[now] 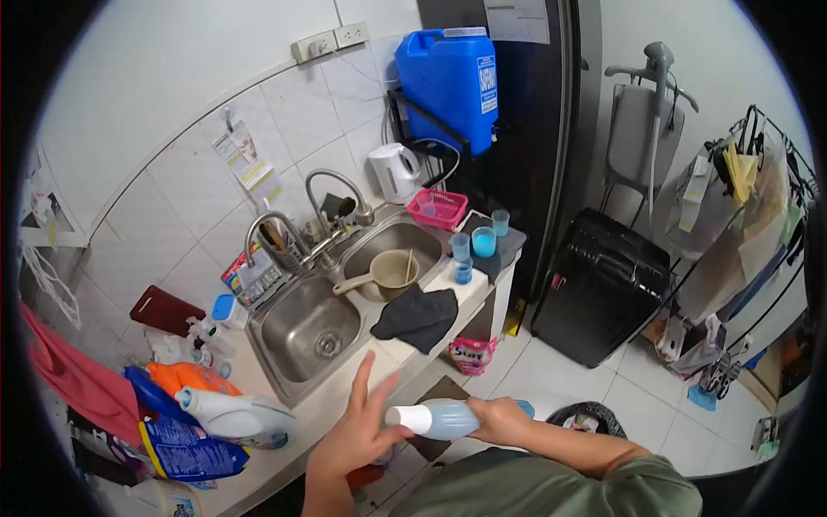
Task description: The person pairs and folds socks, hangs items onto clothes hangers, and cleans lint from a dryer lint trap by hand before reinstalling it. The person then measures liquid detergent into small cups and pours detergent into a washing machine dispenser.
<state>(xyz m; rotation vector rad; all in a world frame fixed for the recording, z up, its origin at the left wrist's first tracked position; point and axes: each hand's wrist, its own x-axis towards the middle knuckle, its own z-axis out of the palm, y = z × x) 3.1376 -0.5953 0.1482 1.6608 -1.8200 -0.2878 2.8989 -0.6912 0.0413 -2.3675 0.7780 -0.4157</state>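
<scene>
My right hand (502, 422) is wrapped round a pale blue bottle (455, 420) with a white cap, tilted onto its side in front of my body. The bottle's base shows past the hand. Close to the cap, my left hand (355, 422) has its fingers stretched apart, its thumb at the cap's edge; whether it touches I cannot tell. Beyond the hands, a dark cloth (417, 317) lies on the counter edge. A pot (392, 274) with a stick in it sits over the right sink basin. Small cups, one with bright blue liquid (484, 243), stand farther right.
The double sink (301, 332) runs along the tiled wall. Detergent bottles and a blue bag (191, 448) crowd the left counter. A pink basket (437, 208), white kettle (394, 172) and blue water container (448, 90) are behind. A bin (587, 418) and black suitcase (600, 289) stand on the floor.
</scene>
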